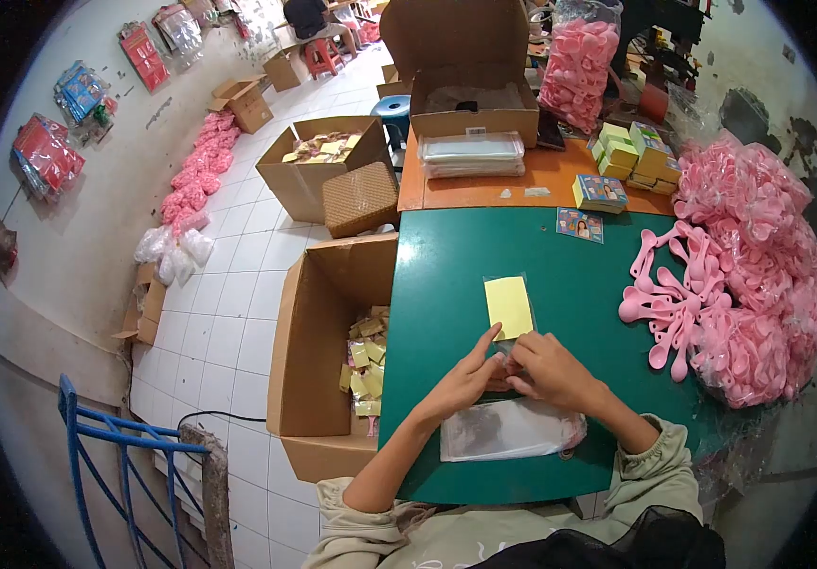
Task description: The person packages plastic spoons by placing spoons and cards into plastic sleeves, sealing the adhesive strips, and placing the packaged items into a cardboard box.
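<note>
A yellow card (pixel 509 305) lies inside a clear plastic bag (pixel 528 296) on the green table. My left hand (pixel 468 381) rests at the bag's lower end, index finger stretched toward the card's lower left corner and thumb apart from it. Opposite it, my right hand (pixel 549 370) has its fingers bent and pinched on the bag's lower part. Something pinkish shows between the hands, mostly covered by the fingers. Just below my wrists is a stack of flat clear bags (pixel 508 431).
Loose pink measuring spoons (pixel 679 303) and bagged pink spoons (pixel 754 275) pile up at right. Card stacks (pixel 601 193) and a single printed card (pixel 580 226) lie at the back. An open carton (pixel 299 379) with packed items stands left of the table; a blue railing (pixel 129 427) is farther left.
</note>
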A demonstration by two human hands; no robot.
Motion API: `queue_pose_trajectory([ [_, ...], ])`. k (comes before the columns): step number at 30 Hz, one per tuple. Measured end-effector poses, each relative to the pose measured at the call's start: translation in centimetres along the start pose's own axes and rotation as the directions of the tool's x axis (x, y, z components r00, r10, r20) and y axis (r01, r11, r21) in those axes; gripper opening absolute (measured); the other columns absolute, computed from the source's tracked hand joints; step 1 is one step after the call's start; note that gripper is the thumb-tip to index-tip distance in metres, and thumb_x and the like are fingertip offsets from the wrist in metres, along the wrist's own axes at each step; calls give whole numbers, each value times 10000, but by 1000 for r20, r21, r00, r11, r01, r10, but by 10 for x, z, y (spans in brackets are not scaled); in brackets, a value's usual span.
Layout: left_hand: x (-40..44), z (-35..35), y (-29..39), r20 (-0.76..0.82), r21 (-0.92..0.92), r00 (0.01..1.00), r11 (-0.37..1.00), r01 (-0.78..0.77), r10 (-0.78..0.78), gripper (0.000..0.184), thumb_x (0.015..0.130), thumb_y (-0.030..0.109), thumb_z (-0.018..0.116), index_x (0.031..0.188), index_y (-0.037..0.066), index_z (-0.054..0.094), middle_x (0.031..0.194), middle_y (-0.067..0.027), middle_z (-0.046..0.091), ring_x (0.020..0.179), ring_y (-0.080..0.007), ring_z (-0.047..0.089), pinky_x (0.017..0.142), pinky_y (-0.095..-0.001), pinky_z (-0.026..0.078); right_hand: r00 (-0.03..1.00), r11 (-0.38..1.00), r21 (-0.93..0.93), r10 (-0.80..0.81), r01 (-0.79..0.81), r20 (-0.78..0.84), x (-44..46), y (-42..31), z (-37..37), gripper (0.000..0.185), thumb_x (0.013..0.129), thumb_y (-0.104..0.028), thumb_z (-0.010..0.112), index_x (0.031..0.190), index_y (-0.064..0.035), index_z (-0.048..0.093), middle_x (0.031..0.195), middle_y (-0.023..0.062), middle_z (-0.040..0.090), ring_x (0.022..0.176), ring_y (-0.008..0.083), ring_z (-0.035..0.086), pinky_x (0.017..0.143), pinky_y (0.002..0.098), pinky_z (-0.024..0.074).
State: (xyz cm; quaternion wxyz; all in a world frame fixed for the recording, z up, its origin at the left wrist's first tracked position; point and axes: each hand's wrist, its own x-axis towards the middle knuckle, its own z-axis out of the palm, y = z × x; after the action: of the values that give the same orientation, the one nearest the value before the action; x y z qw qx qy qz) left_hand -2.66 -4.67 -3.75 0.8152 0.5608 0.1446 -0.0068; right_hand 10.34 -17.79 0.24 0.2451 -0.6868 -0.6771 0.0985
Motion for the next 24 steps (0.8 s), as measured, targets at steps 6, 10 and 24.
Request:
queue_pose_trajectory([
  [6,0,1,10,-51,-105,993,990,97,-103,548,977,154,392,1454,131,122,1029,-137,586,914,-184,605,836,-334,512,973,929,-339,-200,152,-112,2,-7,13,162,697,-126,627,797,-22,553,803,100,522,797,246,533,770,390,404],
  [10,6,-4,0,-48,-36,998,999,31,-33,589,949,81,433,1451,135,128,976,-126,594,850,-163,615,766,-308,538,972,933,-303,-225,192,-75,3,-6,15,175,679,-121,626,797,-25,540,782,97,513,785,244,529,762,386,396],
  [24,4,-6,12,56,102,988,985,137,-144,371,963,110,378,1333,109,350,1050,-144,643,961,-192,630,760,-295,522,803,700,686,517,-197,-297,-113,36,-143,202,615,11,647,790,-27,555,746,31,521,687,126,499,689,240,405],
])
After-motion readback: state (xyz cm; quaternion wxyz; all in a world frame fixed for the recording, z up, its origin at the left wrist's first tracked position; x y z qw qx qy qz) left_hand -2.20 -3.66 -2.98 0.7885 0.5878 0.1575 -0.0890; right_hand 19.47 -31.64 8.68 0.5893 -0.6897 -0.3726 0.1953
